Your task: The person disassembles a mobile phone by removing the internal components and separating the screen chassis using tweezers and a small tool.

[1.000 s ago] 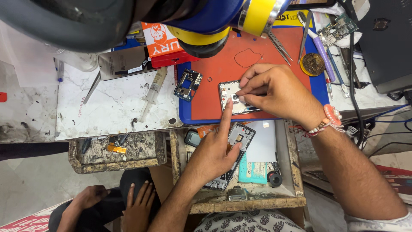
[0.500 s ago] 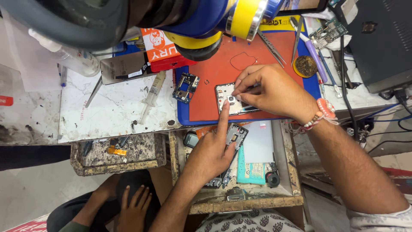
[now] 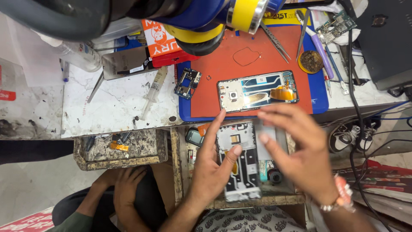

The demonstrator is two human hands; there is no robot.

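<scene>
An opened phone (image 3: pixel 257 91) with its camera, board and orange flex cable exposed lies flat on the red mat (image 3: pixel 262 62). My left hand (image 3: pixel 212 169) is below it, over the open drawer, with thumb and fingers around a grey-white phone frame plate (image 3: pixel 242 172) that is tilted upright. My right hand (image 3: pixel 300 150) is blurred. It hovers just right of the plate with its fingers spread, and I see nothing in it. Its fingertips are near the plate's upper edge and the mat's front edge. Neither hand touches the opened phone.
A small circuit board (image 3: pixel 187 82), a syringe (image 3: pixel 152 92), tweezers (image 3: pixel 274 43) and a round tin (image 3: pixel 311 61) lie about the mat. A blue and yellow device (image 3: pixel 214 17) hangs overhead. Black cables (image 3: pixel 356 86) run at the right. Another person's hands (image 3: pixel 124 184) rest at the lower left.
My right hand has left the opened phone on the mat and drawn back toward me. My left hand has come off the mat's edge and now holds the frame plate over the drawer.
</scene>
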